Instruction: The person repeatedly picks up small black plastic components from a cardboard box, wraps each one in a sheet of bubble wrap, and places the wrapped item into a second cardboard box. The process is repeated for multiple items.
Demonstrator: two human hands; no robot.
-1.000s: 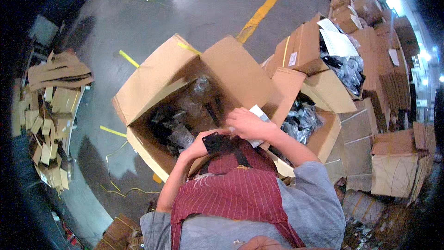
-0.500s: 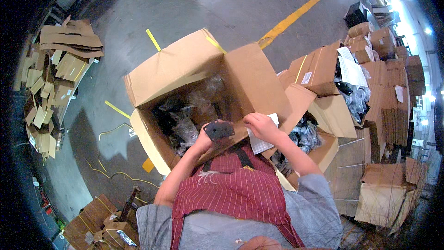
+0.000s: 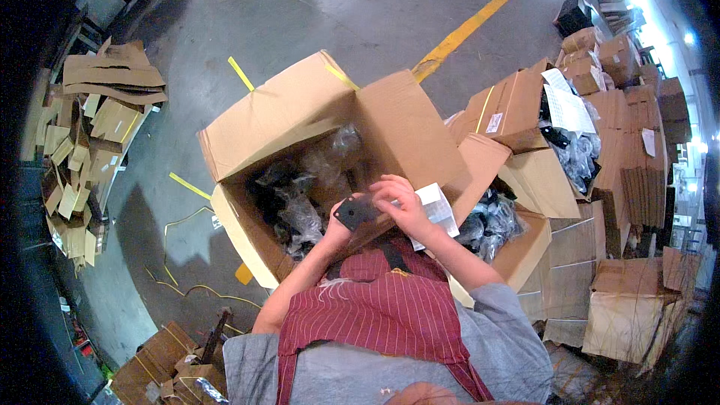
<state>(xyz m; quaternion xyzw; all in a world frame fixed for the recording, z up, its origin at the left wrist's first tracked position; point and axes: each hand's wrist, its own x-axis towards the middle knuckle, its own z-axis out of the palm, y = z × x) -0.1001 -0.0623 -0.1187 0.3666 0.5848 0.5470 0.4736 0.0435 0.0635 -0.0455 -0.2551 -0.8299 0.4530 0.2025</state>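
My left hand [image 3: 336, 229] is closed around a flat black part [image 3: 355, 213] with small holes in it, held above the near edge of an open cardboard box [image 3: 262, 124]. Close to the part's right end is my right hand [image 3: 405, 206], its fingers bent and apart; whether they touch the part I cannot tell. A white printed sheet [image 3: 442, 217] lies just right of that hand, by the box flap. Inside the box are clear plastic bags [image 3: 300, 210] with dark contents.
To my right stands another open box [image 3: 532, 244] with bagged dark parts. Beyond it are a strapped carton [image 3: 506, 109] and stacked flattened cardboard [image 3: 641, 165]. Cardboard scraps [image 3: 112, 116] pile up at far left. Yellow strapping [image 3: 169, 255] lies on the floor.
My right hand has moved left, away from the sheet and toward the black part. The sheet shows more fully now. My left hand keeps its grip on the part.
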